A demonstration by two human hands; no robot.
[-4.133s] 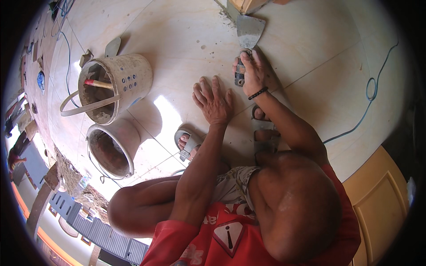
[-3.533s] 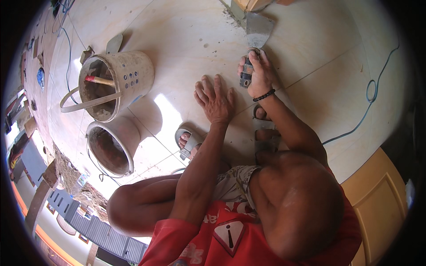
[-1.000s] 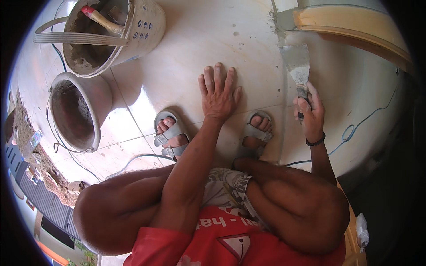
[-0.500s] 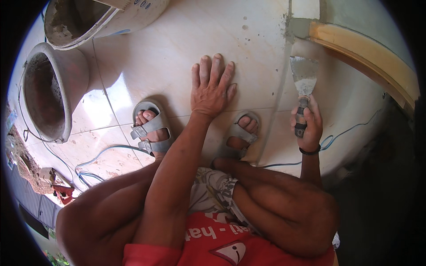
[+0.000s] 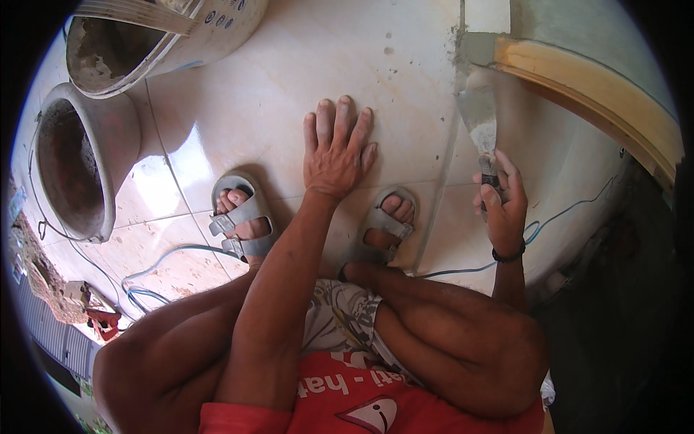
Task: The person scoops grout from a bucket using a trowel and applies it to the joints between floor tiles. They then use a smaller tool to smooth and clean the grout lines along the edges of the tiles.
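Note:
My left hand (image 5: 334, 155) lies spread, palm down, on the pale tiled floor (image 5: 275, 79), just above my sandalled feet. My right hand (image 5: 504, 194) grips the handle of a putty knife (image 5: 478, 119), whose wide blade is smeared with grey material and points up toward a grey mortar patch (image 5: 477, 47). That patch sits where a pale tile strip meets the end of a curved yellow board (image 5: 571, 90). A grouted line runs beneath the blade, alongside my right sandal (image 5: 376, 235).
At upper left a dirty white bucket (image 5: 217, 36) stands next to a smaller grey bucket (image 5: 123, 130) with a wire handle. Blue cables (image 5: 181, 251) snake across the tiles on both sides. A red object (image 5: 105, 322) lies among debris at left. My bent knees border the lower edge.
The view has shifted, bringing the yellow board further in and carrying the buckets leftward. My right hand with the putty knife has moved rightward and lower in view; my left hand stays spread.

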